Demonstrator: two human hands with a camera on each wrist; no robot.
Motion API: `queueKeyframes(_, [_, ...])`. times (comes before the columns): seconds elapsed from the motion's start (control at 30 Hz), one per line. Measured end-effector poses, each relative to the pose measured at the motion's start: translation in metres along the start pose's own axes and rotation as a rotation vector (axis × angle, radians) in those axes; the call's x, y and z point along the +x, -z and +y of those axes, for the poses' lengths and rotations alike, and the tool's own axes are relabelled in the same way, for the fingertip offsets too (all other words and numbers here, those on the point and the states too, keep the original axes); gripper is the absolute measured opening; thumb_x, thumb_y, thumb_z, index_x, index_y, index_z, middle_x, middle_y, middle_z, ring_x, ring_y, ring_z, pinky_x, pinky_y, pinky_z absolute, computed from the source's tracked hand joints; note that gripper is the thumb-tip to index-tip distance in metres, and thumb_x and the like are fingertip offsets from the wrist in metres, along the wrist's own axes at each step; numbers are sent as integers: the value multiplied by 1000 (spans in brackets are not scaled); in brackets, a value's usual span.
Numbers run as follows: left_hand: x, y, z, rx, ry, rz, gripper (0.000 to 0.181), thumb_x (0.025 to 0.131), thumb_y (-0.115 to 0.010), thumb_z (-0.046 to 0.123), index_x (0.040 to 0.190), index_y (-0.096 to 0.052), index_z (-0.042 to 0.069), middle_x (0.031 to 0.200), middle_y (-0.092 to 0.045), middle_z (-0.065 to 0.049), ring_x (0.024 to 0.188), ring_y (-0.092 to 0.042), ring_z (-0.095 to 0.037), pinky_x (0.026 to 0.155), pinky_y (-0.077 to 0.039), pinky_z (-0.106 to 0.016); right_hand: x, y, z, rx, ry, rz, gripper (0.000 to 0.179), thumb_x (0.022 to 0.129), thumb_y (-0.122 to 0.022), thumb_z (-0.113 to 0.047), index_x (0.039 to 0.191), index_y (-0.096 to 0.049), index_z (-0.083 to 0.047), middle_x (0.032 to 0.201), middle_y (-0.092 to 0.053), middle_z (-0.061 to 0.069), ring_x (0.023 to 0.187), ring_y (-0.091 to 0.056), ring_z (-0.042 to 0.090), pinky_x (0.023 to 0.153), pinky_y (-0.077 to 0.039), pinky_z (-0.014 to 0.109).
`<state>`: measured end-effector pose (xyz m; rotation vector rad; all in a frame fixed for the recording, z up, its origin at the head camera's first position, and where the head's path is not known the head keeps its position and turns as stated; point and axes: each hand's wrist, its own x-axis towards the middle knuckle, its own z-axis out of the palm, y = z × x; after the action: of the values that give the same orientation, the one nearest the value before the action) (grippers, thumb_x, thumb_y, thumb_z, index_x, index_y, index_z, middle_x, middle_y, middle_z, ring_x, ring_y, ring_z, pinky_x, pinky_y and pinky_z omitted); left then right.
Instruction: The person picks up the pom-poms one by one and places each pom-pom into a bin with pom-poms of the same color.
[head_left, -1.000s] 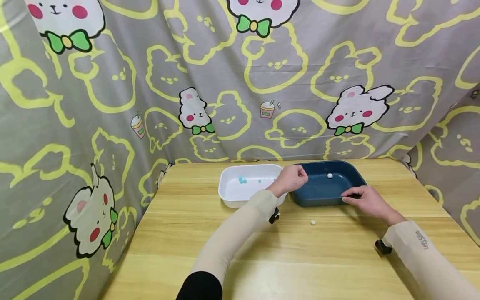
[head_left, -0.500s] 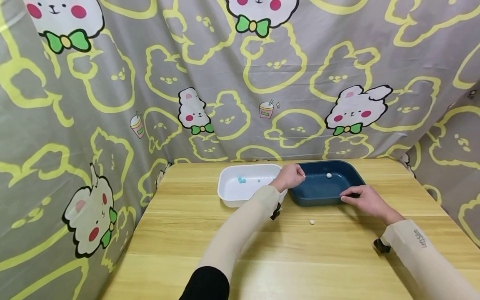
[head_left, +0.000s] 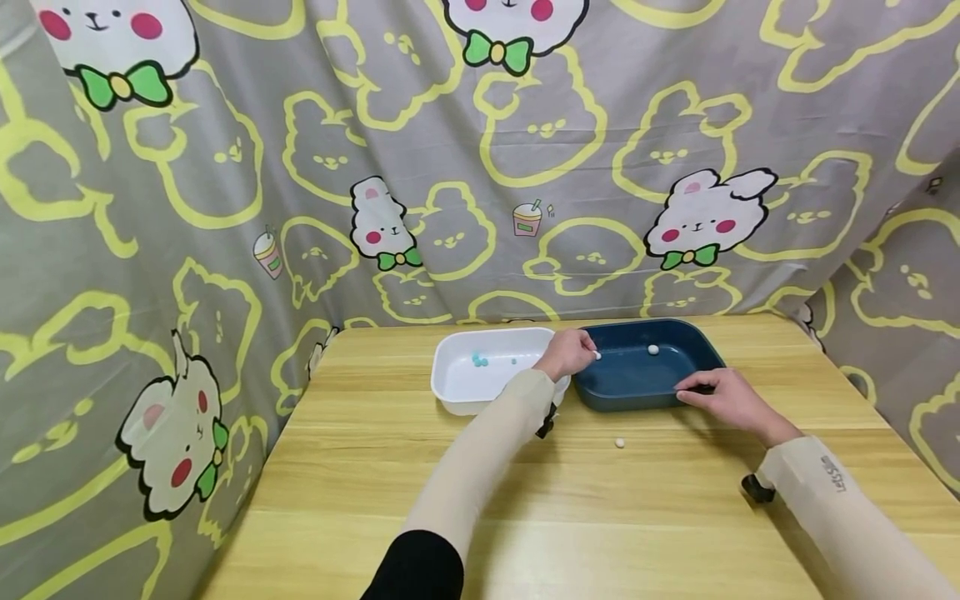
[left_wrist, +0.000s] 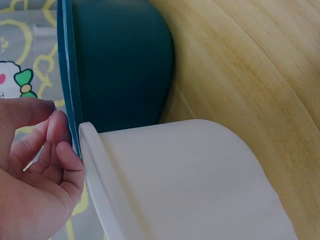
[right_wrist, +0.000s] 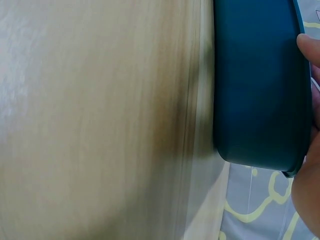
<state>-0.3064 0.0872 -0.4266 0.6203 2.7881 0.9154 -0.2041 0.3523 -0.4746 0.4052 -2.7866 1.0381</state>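
Observation:
My left hand (head_left: 567, 353) is over the edge where the white basin (head_left: 459, 402) meets the dark blue basin (head_left: 626, 400). Thumb and fingertips are pinched together, with a small white ball (head_left: 597, 356) showing at their tips in the head view; in the left wrist view the ball is hidden. My right hand (head_left: 731, 402) grips the blue basin's near right rim, thumb (right_wrist: 309, 47) on the outer side. Another white ball (head_left: 653, 350) lies inside the blue basin. One more white ball (head_left: 619, 443) is on the table in front of it.
Several small teal balls (head_left: 480, 361) lie in the white basin, which stands left of the blue one. Both basins are near the back of the wooden table (head_left: 555, 508). A patterned curtain (head_left: 450, 133) hangs right behind them.
My left hand has shifted slightly left, and the white ball at its fingertips has come into clearer view. The right hand keeps its grip on the blue basin.

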Motion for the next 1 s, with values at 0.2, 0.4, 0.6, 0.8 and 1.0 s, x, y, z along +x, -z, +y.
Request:
queueKeyframes(0.2, [1, 2, -4, -16, 29, 13, 9, 91, -63, 16, 86, -69, 12, 85, -63, 3, 73, -54, -11, 65, -44, -21, 1, -2, -2, 9, 6, 5, 11, 87, -70, -20, 94, -74, -11, 91, -69, 4, 79, -59, 9, 65, -48, 25])
queueKeyframes(0.4, [2, 3, -8, -29, 57, 23, 13, 90, -62, 12, 99, -70, 8, 90, -65, 2, 79, -56, -11, 69, -46, -21, 3, -6, 1, -5, 13, 16, 9, 87, -70, -19, 92, -75, -13, 90, -69, 1, 79, -59, 8, 65, -48, 25])
queueKeyframes(0.6, [-1, 5, -12, -90, 33, 24, 19, 90, -62, 10, 107, -68, 4, 89, -64, 0, 76, -58, -11, 69, -46, -22, 3, -6, 2, -1, 23, 17, 10, 87, -70, -19, 92, -75, -13, 90, -69, 1, 79, -59, 7, 65, -48, 25])
queueKeyframes(0.8, [-14, 10, -13, -100, -43, -26, 10, 91, -61, 13, 99, -66, 8, 85, -63, 3, 74, -56, -8, 67, -45, -21, 3, -4, 3, -12, 18, 20, 10, 87, -70, -19, 93, -75, -13, 90, -69, 2, 79, -59, 7, 66, -48, 25])
queueKeyframes(1.0, [-33, 10, -11, -114, -159, -130, 16, 92, -61, 12, 104, -66, 4, 86, -62, 4, 74, -56, -7, 65, -44, -19, 1, -2, 3, -17, 0, 5, 12, 88, -69, -21, 94, -74, -12, 93, -69, 4, 81, -59, 7, 67, -48, 25])
